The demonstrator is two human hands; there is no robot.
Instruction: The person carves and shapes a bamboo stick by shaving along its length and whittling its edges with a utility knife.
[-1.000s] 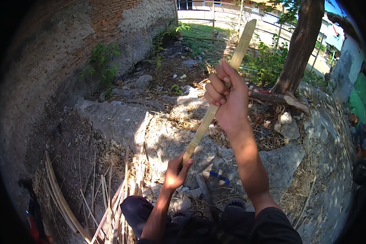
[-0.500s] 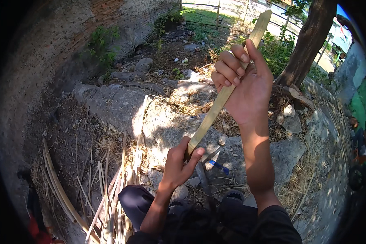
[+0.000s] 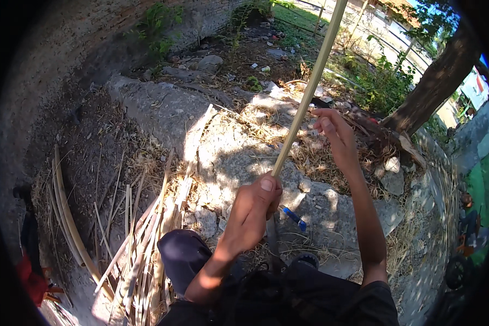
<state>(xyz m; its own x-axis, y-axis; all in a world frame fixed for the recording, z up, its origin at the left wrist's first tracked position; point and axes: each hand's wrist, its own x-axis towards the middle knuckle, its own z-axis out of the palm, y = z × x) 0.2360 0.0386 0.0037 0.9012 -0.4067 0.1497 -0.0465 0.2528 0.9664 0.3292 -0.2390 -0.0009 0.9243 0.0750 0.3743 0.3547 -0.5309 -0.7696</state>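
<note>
Bamboo strip (image 3: 309, 92) gripped in left hand (image 3: 252, 209).

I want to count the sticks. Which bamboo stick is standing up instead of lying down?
The long pale strip in both hands, the left hand gripping its lower end. The other strips lie on the ground.

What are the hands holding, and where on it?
A long bamboo strip. The left hand grips its lower end; the right hand touches it at mid-length with its fingers.
</note>
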